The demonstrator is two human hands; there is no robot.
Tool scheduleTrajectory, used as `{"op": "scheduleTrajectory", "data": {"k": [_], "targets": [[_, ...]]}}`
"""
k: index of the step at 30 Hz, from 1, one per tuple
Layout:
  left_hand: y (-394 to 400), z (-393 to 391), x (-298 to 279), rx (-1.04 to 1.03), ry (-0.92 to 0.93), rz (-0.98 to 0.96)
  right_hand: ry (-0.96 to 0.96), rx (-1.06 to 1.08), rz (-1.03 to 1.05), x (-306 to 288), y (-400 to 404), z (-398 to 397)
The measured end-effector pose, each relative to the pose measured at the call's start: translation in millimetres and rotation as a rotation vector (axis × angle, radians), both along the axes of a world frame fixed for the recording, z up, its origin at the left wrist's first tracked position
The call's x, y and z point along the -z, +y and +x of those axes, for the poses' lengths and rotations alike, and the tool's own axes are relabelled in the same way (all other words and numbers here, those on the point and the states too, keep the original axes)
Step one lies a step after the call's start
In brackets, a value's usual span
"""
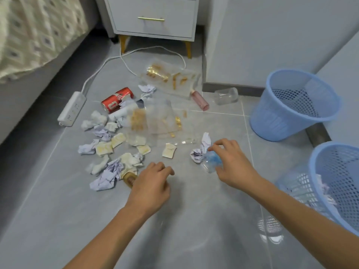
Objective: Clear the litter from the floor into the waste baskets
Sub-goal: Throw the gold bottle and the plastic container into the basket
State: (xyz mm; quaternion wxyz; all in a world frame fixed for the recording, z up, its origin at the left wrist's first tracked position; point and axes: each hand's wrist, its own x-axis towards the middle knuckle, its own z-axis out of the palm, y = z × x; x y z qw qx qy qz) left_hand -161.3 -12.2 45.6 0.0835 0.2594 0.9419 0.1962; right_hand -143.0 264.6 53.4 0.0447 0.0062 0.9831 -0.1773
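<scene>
The litter (124, 133) lies spread over the grey tiled floor (58, 220) ahead of the person: crumpled paper balls, small torn wrappers, clear plastic bags with gold print, a red can (116, 100), a pink bottle (200, 100) and a clear jar (226, 96) near the wall. The right hand (231, 162) is on a small clear plastic piece with a blue patch (212, 161), just beside a crumpled paper ball (200, 150); its fingers curl round the piece, so the grip looks closed on it, though blur makes the contact hard to confirm. The left hand (149, 187) hovers near a gold-toned wrapper (129, 179), its fingers loosely curled and holding nothing.

The step in hand appears to be picking up the blue-patched piece. The next move likely calls for lifting it and carrying it right to the nearer waste basket (340, 156), which already holds some paper; the farther waste basket (272, 117) looks empty.

Around this, a white power strip (71, 108) and its cable lie on the floor, with a bed at left and a white nightstand (155, 18) beyond.
</scene>
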Motion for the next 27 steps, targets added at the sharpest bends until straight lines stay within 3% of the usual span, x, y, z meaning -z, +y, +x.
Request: {"op": "scheduleTrajectory", "data": {"k": [5,10,18,22,27], "targets": [[-62.2,-0.5,53.3,-0.009,-0.026,-0.266,-0.232,0.01,0.176,23.4,20.7,-31.1],[-73.4,0.8,63.8,-0.019,0.065,-0.26,-0.261,-0.058,0.269,43.3,30.9,-38.7],[-69.7,-14.9,77.0,-0.072,0.13,-0.299,-0.162,-0.104,0.155,52.1,31.5,-31.5],[-50.1,-17.5,57.9,-0.057,0.126,-0.204,-0.103,-0.11,0.107,43.5,33.5,-21.5],[-12.8,-23.7,29.0,-0.07,0.08,-0.029,-0.153,-0.094,-0.143,23.0,34.6,-9.8]]}}
